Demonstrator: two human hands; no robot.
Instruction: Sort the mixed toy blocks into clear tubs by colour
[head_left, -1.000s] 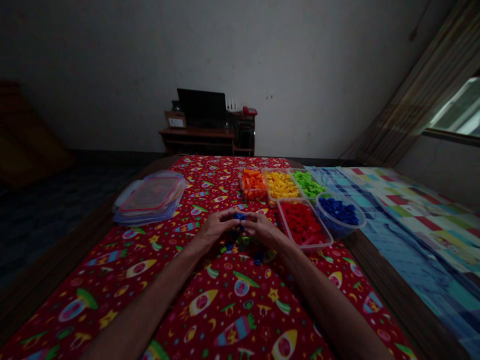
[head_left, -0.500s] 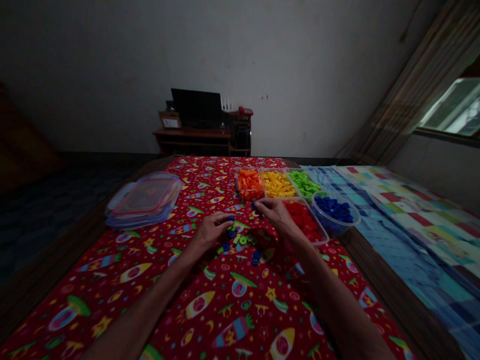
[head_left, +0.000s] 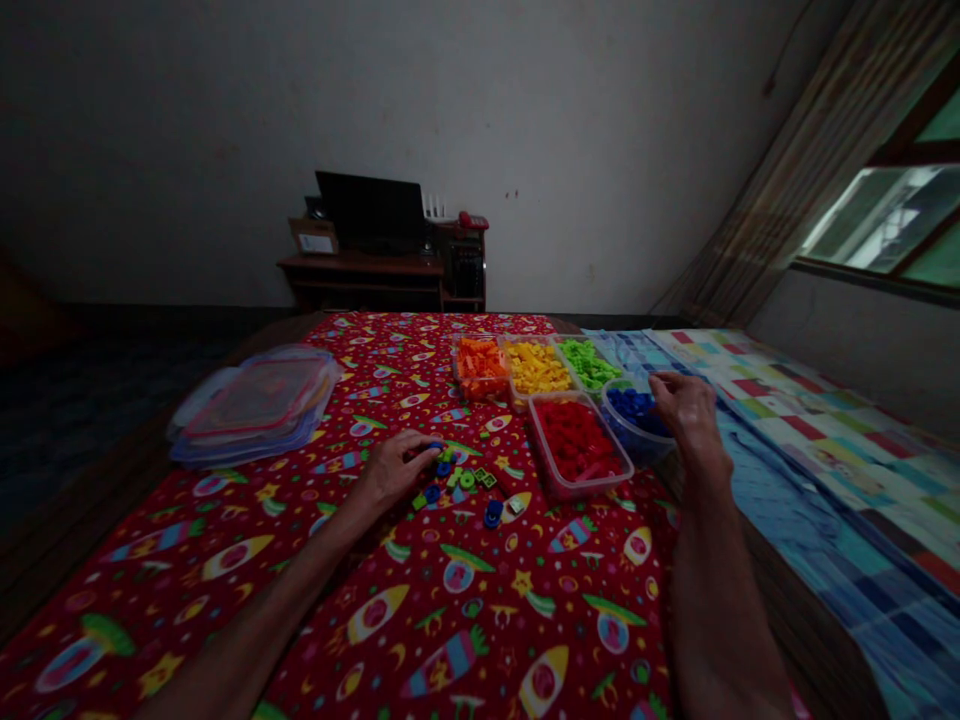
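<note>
We see a dim room, with daylight entering through the window [head_left: 892, 220] at the far right, where the panes look pale and washed out. The lower left and the floor [head_left: 112, 350] sink into near black, while the wall [head_left: 555, 130] stays a flat, shadowy grey. We find soft, faint shadows under the hands and no hard glare on the surface [head_left: 420, 630]. Wide-angle stretching pulls at the edges, and small pieces look slightly soft to us.

left hand [head_left: 390, 470] low, right hand [head_left: 686, 405] raised, arms apart
</note>
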